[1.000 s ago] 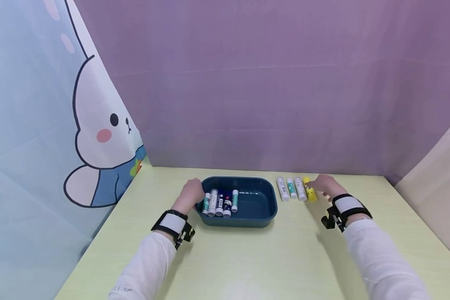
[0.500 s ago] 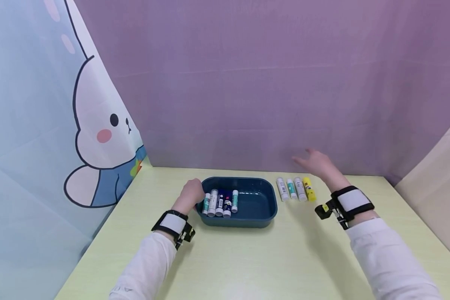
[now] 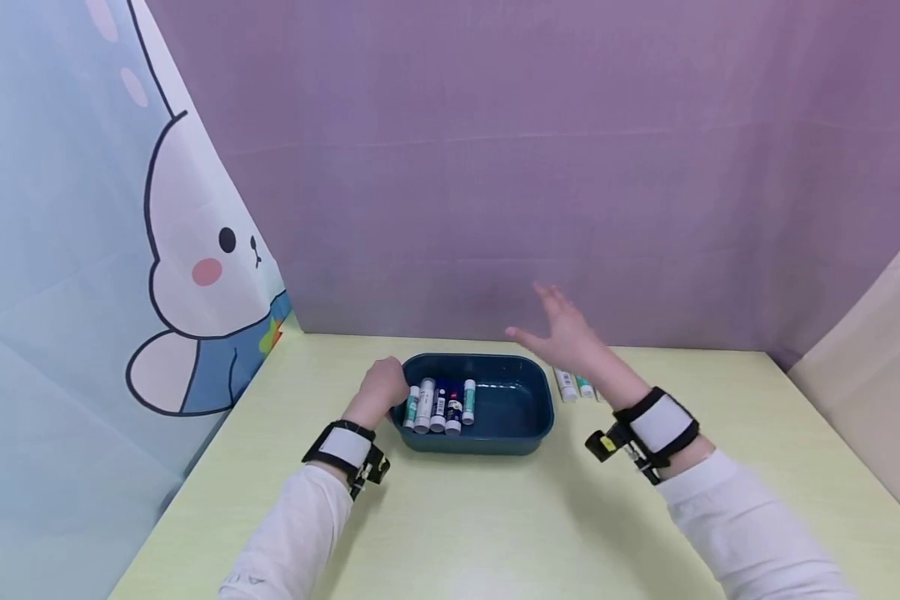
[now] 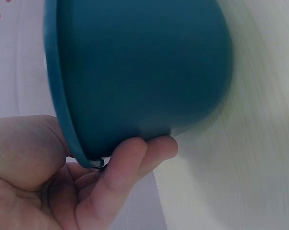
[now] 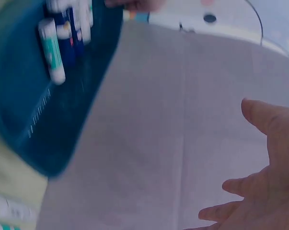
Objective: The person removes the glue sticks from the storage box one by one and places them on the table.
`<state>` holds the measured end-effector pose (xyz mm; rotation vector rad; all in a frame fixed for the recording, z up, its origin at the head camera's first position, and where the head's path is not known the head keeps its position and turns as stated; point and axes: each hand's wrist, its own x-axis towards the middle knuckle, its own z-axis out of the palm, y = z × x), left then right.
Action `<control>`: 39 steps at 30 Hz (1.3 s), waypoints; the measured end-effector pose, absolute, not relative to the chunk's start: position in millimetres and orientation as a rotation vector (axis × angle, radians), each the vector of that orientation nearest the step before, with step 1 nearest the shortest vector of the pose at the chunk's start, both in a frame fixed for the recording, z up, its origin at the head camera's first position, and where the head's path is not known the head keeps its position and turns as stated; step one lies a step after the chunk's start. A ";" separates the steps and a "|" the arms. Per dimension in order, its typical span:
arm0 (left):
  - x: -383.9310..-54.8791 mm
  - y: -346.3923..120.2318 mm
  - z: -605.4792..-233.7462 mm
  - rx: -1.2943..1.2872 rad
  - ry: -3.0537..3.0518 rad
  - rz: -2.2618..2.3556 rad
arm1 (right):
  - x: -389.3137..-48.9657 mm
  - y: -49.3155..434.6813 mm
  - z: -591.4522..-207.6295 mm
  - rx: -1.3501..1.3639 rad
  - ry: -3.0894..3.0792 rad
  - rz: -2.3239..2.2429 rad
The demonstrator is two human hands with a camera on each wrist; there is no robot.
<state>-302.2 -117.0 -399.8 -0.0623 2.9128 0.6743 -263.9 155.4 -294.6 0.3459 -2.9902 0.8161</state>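
Note:
A dark teal plastic bin (image 3: 472, 446) stands on the table. My left hand (image 3: 382, 387) grips its left end; in the left wrist view, fingers curl up against the outer wall (image 4: 149, 62) below the rim. Inside, at the left, lie several glue sticks side by side: a white one (image 3: 424, 406), navy ones (image 3: 453, 410) and a teal-and-white one (image 3: 469, 402). My right hand (image 3: 566, 337) hovers above the bin's far right corner, fingers spread, holding nothing. Beside the bin, a white glue stick (image 3: 566, 385) and a teal one (image 3: 585, 388) lie partly behind my right forearm.
The pale yellow-green table (image 3: 450, 533) reaches back to a purple cloth (image 3: 450, 208). On the left hangs a light blue cloth with a cartoon rabbit (image 3: 202, 275). A pale cloth (image 3: 870, 333) borders the right side.
My right hand has lifted off the yellow glue stick and swung left and up to over the bin's corner, its fingers spreading. The left hand and bin have stayed put.

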 end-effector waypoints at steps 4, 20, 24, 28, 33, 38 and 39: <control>-302.4 -116.6 -399.2 -0.066 2.910 0.668 | -257.8 133.6 -311.2 0.405 -2.999 0.783; -301.1 -114.8 -399.8 -0.077 2.901 0.693 | -252.9 86.1 -380.8 0.392 -3.095 0.819; -301.0 -114.6 -399.2 -0.077 2.898 0.698 | -256.1 79.7 -392.5 0.418 -3.115 0.847; -300.9 -114.9 -399.1 -0.081 2.908 0.704 | -263.7 74.6 -403.9 0.412 -3.136 0.844; -299.7 -116.3 -402.8 -0.083 2.905 0.698 | -270.3 71.0 -419.7 0.372 -3.169 0.800; -298.8 -117.1 -405.1 -0.068 2.903 0.719 | -272.9 69.5 -431.1 0.314 -3.155 0.744; -299.1 -117.3 -405.4 -0.068 2.905 0.724 | -273.7 69.2 -432.6 0.309 -3.146 0.728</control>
